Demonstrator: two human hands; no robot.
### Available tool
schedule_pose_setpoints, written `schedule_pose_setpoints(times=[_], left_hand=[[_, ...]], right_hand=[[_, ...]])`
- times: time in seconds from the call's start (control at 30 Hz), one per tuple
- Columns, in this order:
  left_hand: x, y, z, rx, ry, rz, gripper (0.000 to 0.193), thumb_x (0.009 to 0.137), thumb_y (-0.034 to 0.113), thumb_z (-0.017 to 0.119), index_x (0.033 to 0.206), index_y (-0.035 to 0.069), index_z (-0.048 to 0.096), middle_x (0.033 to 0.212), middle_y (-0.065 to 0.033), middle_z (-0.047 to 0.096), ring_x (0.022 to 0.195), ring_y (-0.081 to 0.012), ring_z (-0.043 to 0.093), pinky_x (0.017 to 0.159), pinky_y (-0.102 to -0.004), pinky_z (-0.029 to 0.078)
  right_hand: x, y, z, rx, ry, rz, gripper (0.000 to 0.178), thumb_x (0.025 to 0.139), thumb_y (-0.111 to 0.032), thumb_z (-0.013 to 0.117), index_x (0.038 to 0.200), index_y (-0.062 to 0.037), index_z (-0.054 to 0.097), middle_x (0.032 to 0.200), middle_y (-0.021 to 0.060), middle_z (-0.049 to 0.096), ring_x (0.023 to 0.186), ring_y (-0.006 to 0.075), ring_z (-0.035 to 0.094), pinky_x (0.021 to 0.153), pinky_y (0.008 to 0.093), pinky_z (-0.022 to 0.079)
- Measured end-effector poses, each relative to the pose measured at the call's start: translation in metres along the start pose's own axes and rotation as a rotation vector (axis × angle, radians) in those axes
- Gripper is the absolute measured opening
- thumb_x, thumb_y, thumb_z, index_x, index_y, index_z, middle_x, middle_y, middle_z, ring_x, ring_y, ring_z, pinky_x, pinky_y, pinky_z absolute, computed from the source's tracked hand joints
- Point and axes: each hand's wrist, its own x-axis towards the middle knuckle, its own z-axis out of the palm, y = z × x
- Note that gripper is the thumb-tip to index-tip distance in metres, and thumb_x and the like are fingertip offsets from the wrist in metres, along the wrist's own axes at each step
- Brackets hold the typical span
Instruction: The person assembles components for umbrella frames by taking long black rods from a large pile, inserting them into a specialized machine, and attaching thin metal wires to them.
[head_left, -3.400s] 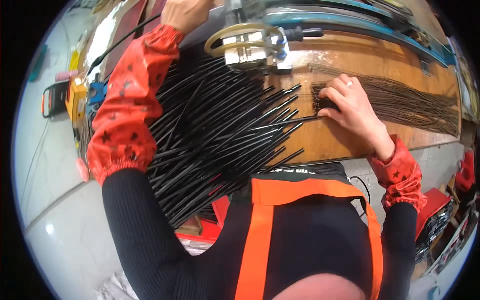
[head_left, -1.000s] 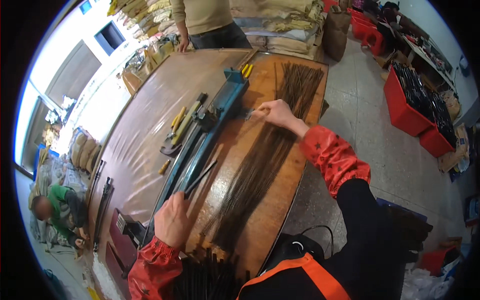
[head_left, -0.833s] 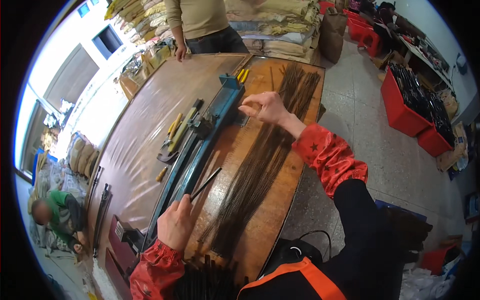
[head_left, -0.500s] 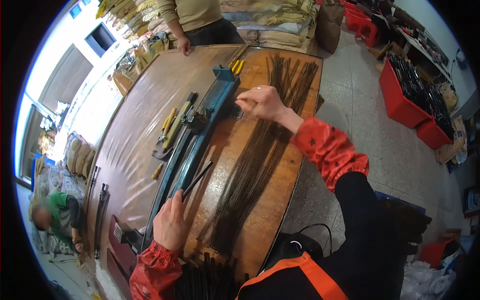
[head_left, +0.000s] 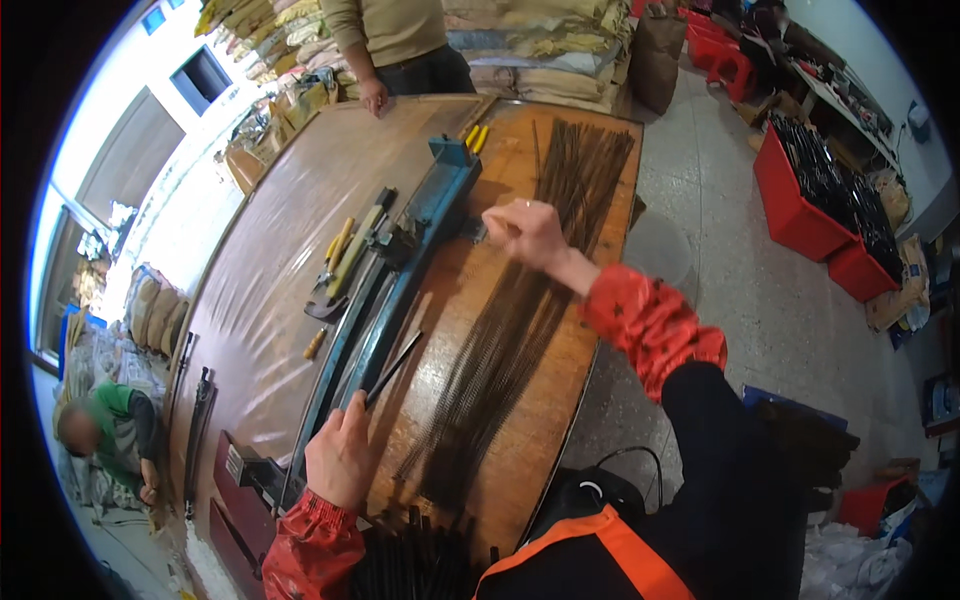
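My left hand (head_left: pixel 338 458) is closed around a slim black tube (head_left: pixel 398 364), which points up and away to the right over the wooden board (head_left: pixel 555 440). My right hand (head_left: pixel 530 236), fingers pinched and slightly blurred, is raised above the board; whatever it grips is too faint to make out. Below and beside it lies a long bundle of thin, dark coil springs (head_left: pixel 495 355). A blue metal bench jig (head_left: pixel 440 200) with a long rail runs left of both hands. Several black tubes (head_left: pixel 415 560) lie close to my body.
Yellow-handled pliers (head_left: pixel 340 240) and a wooden-handled tool (head_left: pixel 315 343) lie left of the jig. A folded black umbrella (head_left: pixel 200 430) lies farther left. One person (head_left: pixel 390 50) stands across the table; another (head_left: pixel 115 430) is at left. Red bins (head_left: pixel 800 200) stand at right.
My right hand has shifted slightly right and nearer to me; the thin spring seen stretching below it before no longer shows clearly. My left hand still holds the tube, nearly in place.
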Motion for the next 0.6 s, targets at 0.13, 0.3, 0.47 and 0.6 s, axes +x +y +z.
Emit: schedule_pose_setpoints(times=[0.13, 0.3, 0.47, 0.6], left_hand=[[-0.011, -0.003, 0.002, 0.008, 0.021, 0.018, 0.041, 0.085, 0.016, 0.071, 0.123, 0.010, 0.059, 0.078, -0.0125, 0.060, 0.069, -0.0351, 0.064, 0.059, -0.0461, 0.052], [-0.013, -0.004, -0.002, 0.008, 0.024, 0.009, 0.039, 0.086, 0.016, 0.070, 0.124, 0.012, 0.061, 0.077, -0.0121, 0.059, 0.067, -0.0345, 0.064, 0.058, -0.0450, 0.051], [-0.035, -0.009, 0.003, 0.024, 0.028, -0.007, 0.034, 0.089, 0.015, 0.067, 0.122, 0.013, 0.062, 0.076, -0.0123, 0.059, 0.069, -0.0345, 0.064, 0.057, -0.0452, 0.050], [-0.029, -0.005, 0.005, 0.006, 0.062, -0.015, 0.032, 0.091, 0.012, 0.062, 0.123, 0.013, 0.062, 0.077, -0.0120, 0.058, 0.068, -0.0354, 0.063, 0.057, -0.0466, 0.049]], right_hand=[[0.006, -0.035, 0.004, 0.132, -0.037, -0.063, 0.011, 0.075, -0.005, 0.073, 0.083, -0.0128, 0.070, 0.063, 0.0066, 0.059, 0.061, 0.0245, 0.060, 0.057, 0.0361, 0.048], [-0.015, -0.019, 0.011, 0.029, -0.052, -0.032, 0.001, 0.082, -0.013, 0.070, 0.083, -0.0121, 0.071, 0.069, 0.0083, 0.064, 0.065, 0.0240, 0.064, 0.061, 0.0367, 0.051], [-0.005, -0.032, 0.020, 0.057, -0.114, -0.117, 0.004, 0.083, -0.016, 0.071, 0.084, -0.0127, 0.072, 0.071, 0.0065, 0.067, 0.068, 0.0246, 0.067, 0.060, 0.0387, 0.053], [-0.007, -0.095, 0.023, 0.283, -0.240, -0.175, 0.028, 0.081, -0.020, 0.076, 0.109, -0.0145, 0.072, 0.076, 0.0070, 0.066, 0.066, 0.0251, 0.063, 0.062, 0.0390, 0.050]])
